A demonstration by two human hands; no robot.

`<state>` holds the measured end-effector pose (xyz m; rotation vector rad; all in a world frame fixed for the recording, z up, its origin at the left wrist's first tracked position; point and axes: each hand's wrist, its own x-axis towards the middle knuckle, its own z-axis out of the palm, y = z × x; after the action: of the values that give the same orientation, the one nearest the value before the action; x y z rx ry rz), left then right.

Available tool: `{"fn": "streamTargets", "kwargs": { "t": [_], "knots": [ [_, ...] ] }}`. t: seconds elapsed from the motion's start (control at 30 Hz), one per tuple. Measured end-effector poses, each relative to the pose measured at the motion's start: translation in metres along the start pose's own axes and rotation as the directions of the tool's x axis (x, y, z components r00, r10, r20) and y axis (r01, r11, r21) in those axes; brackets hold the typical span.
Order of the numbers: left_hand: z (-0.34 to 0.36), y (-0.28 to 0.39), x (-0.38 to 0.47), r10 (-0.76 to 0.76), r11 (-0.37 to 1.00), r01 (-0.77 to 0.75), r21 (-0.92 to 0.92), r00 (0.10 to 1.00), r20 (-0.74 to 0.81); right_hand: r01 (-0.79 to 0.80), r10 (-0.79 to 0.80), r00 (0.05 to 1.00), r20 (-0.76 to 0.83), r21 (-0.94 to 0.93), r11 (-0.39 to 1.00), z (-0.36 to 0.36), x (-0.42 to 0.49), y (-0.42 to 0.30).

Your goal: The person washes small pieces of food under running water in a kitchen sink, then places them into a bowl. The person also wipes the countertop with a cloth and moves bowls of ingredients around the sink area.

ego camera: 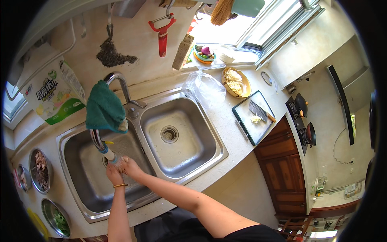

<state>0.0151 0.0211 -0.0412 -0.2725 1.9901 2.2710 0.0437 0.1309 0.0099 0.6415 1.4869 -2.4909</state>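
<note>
My left hand [114, 174], with a gold bangle at its wrist, and my right hand [130, 167] are close together under the faucet's spout end [110, 155], over the left basin [99, 184] of a steel double sink. Water seems to run over them. Whether anything small lies between the palms cannot be told, and the fingers are partly hidden. A green cloth [105, 106] hangs over the curved chrome faucet [121, 84]. The right basin [178, 151] has a drain strainer [169, 134].
Steel bowls with meat [50, 181] and green leaves [68, 224] stand at left. Right of the sink are a plastic bag [205, 87], a basket of pale shreds [248, 83] and a cutting board [255, 136] bearing a cleaver [257, 109] and chopped bits. A red peeler [162, 42] hangs above.
</note>
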Motion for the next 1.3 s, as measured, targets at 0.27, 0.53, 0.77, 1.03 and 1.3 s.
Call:
{"fn": "streamTargets", "kwargs": {
  "t": [0.27,0.53,0.77,1.03,1.3],
  "knots": [
    [-0.028,-0.025,0.002,-0.079,0.957,0.031,0.287,0.984,0.157,-0.206,0.250,0.948,0.199,-0.216,0.954,-0.021,0.005,-0.021],
    [-0.010,0.057,-0.016,-0.290,0.953,0.219,0.211,0.860,0.419,0.025,0.036,0.964,0.265,-0.223,0.975,-0.035,-0.002,-0.020],
    [-0.016,0.044,-0.013,-0.155,0.976,0.065,0.208,0.877,0.454,0.046,0.025,0.965,0.261,-0.264,0.963,-0.027,-0.001,-0.026],
    [-0.033,-0.013,0.006,-0.304,0.952,0.294,0.087,0.877,0.371,0.180,-0.191,0.979,0.071,-0.737,0.651,-0.008,0.003,-0.005],
    [-0.019,0.024,0.021,-0.661,0.698,0.713,-0.071,0.679,0.319,0.522,-0.381,0.841,0.383,-0.759,0.390,0.001,-0.021,-0.038]
  ]
}}
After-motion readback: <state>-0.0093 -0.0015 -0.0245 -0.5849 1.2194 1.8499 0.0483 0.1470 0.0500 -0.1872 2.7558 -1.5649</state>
